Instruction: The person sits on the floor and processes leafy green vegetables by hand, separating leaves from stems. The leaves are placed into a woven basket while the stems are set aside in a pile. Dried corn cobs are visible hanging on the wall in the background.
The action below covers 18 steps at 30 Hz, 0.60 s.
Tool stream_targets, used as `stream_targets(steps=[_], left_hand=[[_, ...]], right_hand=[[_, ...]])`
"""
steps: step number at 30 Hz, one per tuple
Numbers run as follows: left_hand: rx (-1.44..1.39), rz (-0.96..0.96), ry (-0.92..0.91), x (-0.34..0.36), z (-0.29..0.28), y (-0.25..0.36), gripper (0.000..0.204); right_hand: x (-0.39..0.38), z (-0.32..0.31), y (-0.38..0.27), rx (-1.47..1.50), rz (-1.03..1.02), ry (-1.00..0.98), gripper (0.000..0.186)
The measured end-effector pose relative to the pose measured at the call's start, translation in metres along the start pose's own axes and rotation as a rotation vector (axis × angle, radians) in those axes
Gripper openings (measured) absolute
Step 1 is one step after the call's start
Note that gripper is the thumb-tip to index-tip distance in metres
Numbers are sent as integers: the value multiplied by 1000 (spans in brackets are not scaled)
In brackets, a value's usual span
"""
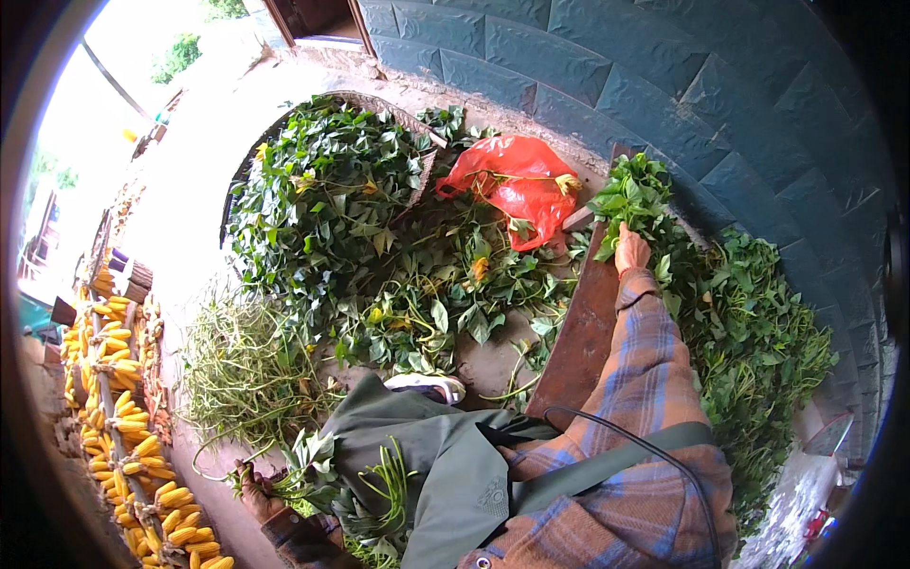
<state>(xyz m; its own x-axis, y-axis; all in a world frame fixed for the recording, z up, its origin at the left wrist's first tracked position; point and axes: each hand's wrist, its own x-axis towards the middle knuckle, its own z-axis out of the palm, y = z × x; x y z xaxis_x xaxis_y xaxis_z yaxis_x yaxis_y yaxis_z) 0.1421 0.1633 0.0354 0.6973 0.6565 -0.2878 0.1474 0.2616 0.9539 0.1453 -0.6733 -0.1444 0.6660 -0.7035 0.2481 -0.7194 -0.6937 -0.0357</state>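
Note:
My right hand (632, 249) reaches far out over a reddish-brown wooden bench (575, 337). Its fingers are closed around a bunch of bright green leaves (629, 197) at the bench's far end. Low on the left, my left hand (254, 491) is closed on a leafy vine stem (282, 482), partly hidden by the leaves. More cut stems (387, 484) and leaves lie across my dark green apron (464, 488). A large heap of leafy vines (322, 209) rises ahead of me, partly in a woven basket (417, 180).
A red plastic bag (517, 171) lies beyond the heap. Bare pale stems (246, 365) are piled to the left. Loose greens (749, 332) bank along the blue-grey wall (559, 57) on the right. Yellow corn cobs (123, 427) hang on a pole at far left. My shoe (427, 385) stands among vines.

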Motion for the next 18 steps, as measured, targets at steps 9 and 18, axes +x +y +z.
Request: stream_targets(steps=[9, 18], left_hand=[[103, 12, -116, -9, -3, -3, 14], [272, 220, -221, -39, 35, 43, 13]], right_hand=[[-47, -80, -36, -27, -50, -72, 40], [-206, -54, -220, 483, -699, -625, 42]])
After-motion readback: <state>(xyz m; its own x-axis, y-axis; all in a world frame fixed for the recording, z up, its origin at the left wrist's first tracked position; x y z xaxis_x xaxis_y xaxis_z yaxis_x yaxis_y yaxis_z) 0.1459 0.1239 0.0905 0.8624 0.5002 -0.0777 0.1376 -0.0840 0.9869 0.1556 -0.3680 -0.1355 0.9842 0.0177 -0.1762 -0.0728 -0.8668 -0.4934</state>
